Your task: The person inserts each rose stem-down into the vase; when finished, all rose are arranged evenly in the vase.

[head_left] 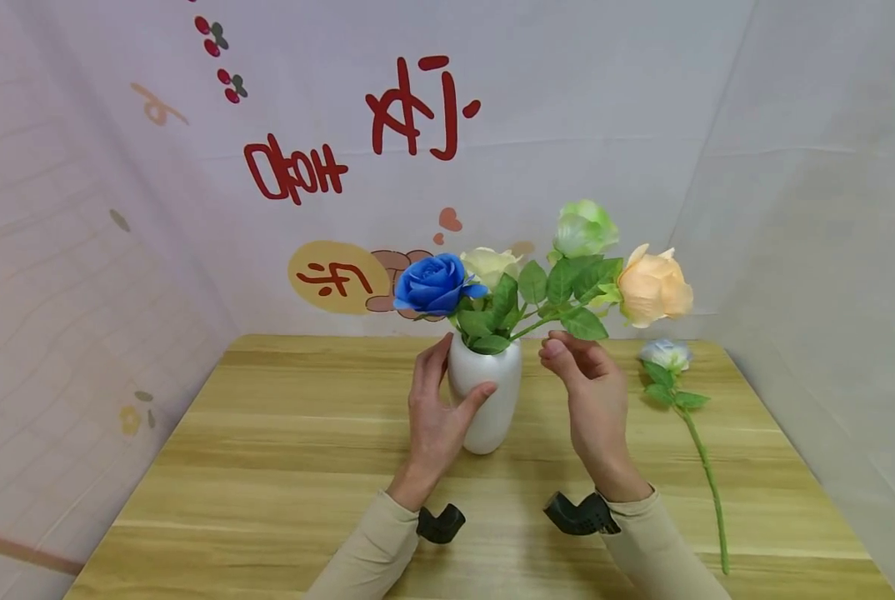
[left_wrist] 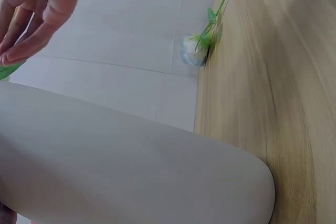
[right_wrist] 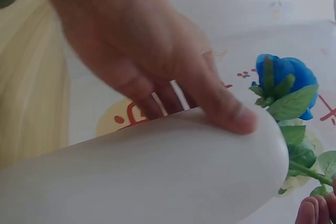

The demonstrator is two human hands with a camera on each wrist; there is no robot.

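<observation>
My left hand (head_left: pixel 440 408) grips the white vase (head_left: pixel 485 408) near its top, thumb across the front and fingers behind. In the right wrist view its thumb lies just below the vase's rim. A blue rose (head_left: pixel 434 285), a cream rose (head_left: pixel 490 265), a pale green rose (head_left: pixel 586 228) and a peach rose (head_left: pixel 653 286) stand in the vase, the last leaning far right. Just under the peach rose's leaves, my right hand (head_left: pixel 593 400) hovers with loosely bent fingers and nothing gripped. In the left wrist view, the right fingers (left_wrist: pixel 37 38) are close to a green leaf (left_wrist: pixel 10 70).
A pale blue-white rose (head_left: pixel 667 356) with a long green stem lies on the right of the wooden table (head_left: pixel 282 467). White printed cloth (head_left: pixel 590 108) hangs behind and on both sides. Each wrist wears a black device, such as the right one (head_left: pixel 578 512).
</observation>
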